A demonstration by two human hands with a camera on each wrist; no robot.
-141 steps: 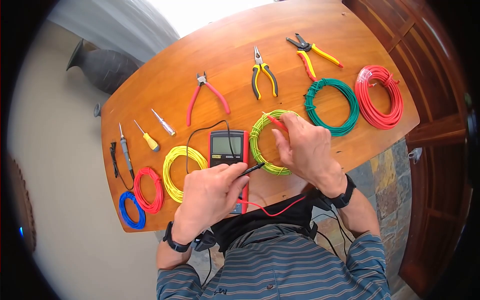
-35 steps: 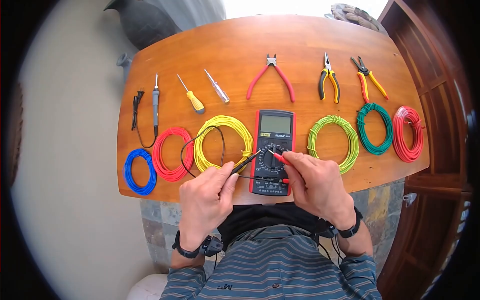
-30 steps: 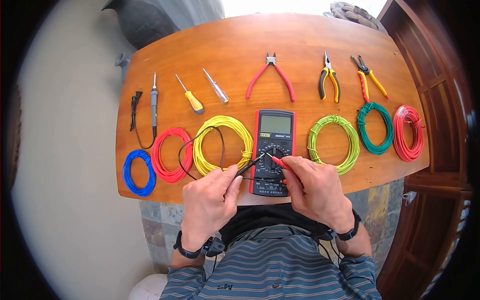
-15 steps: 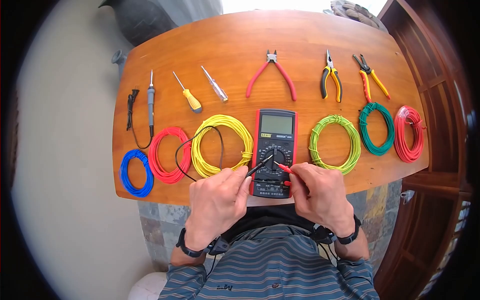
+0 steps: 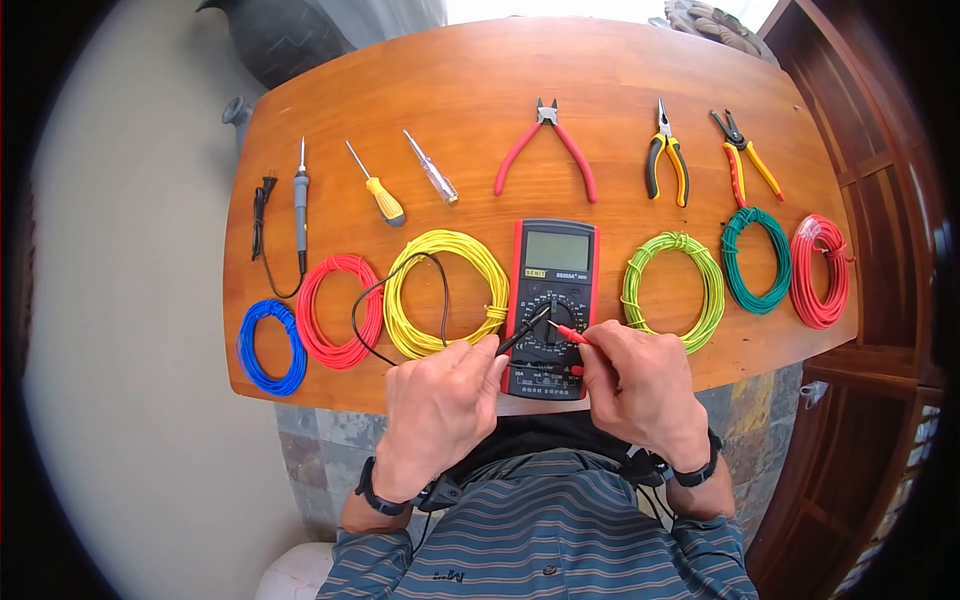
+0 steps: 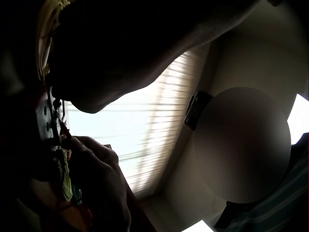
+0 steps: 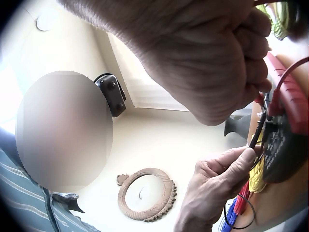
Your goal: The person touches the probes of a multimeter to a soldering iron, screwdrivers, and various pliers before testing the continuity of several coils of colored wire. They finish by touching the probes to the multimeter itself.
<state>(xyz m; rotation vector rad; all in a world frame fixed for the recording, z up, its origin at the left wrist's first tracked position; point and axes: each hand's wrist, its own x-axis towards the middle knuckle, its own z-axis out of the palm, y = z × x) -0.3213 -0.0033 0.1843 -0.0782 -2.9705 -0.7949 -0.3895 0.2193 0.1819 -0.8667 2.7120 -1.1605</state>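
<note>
A red-edged black multimeter (image 5: 553, 300) lies on the wooden table (image 5: 560, 70) near its front edge. My left hand (image 5: 488, 356) pinches the black probe (image 5: 524, 330), which points up and right over the dial. Gripping the red probe (image 5: 568, 332) is my right hand (image 5: 594, 346), and that probe points up and left. Both tips meet or nearly meet above the dial. The right wrist view shows the multimeter (image 7: 286, 145), the black probe (image 7: 258, 131) and the left hand (image 7: 218, 187) from below. The left wrist view is mostly dark.
Wire coils flank the meter: blue (image 5: 268, 346), red (image 5: 338, 310) and yellow (image 5: 446, 292) to the left; lime (image 5: 672, 290), green (image 5: 757, 260) and red (image 5: 820, 270) to the right. Behind lie a soldering iron (image 5: 300, 200), two screwdrivers (image 5: 378, 190) and three pliers (image 5: 546, 145).
Earlier the probes touched the lime coil. Over the last second both hands drew back toward the table's front edge, and the two probe tips came together over the dial.
</note>
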